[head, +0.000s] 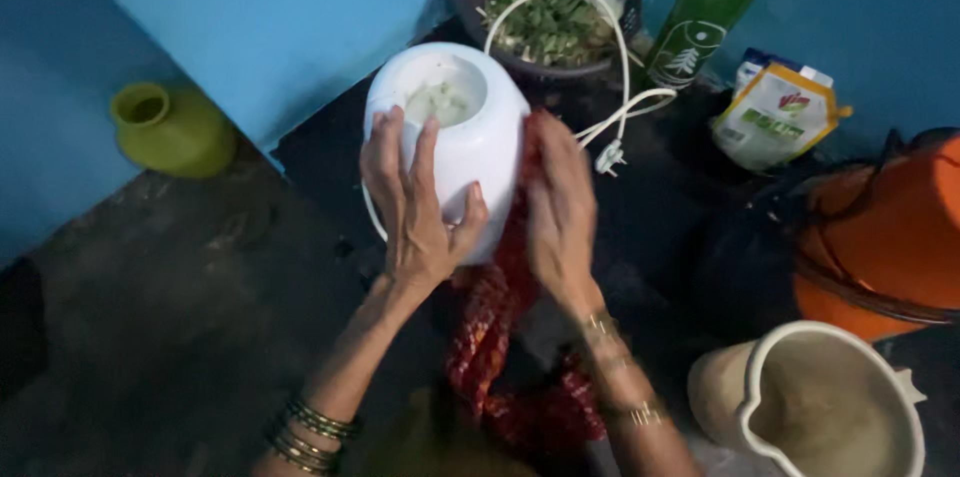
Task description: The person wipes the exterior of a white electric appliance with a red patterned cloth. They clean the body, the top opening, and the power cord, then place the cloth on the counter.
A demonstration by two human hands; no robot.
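Observation:
My left hand (415, 207) grips the side of a white rounded appliance body (478, 142), tilted so its open top faces the camera. A white cord with a plug (610, 155) loops up from it. My right hand (560, 207) presses a red patterned cloth (500, 337) against the white body's right side. The cloth hangs down between my forearms. Both wrists wear bangles.
A dark bowl of green leaves (550, 22) sits behind, beside a green bottle (705, 12) and a white-green pouch (775, 117). An orange container (885, 227) and a beige jug (830, 407) stand at right. A yellow-green pot (170, 127) sits far left against the blue wall.

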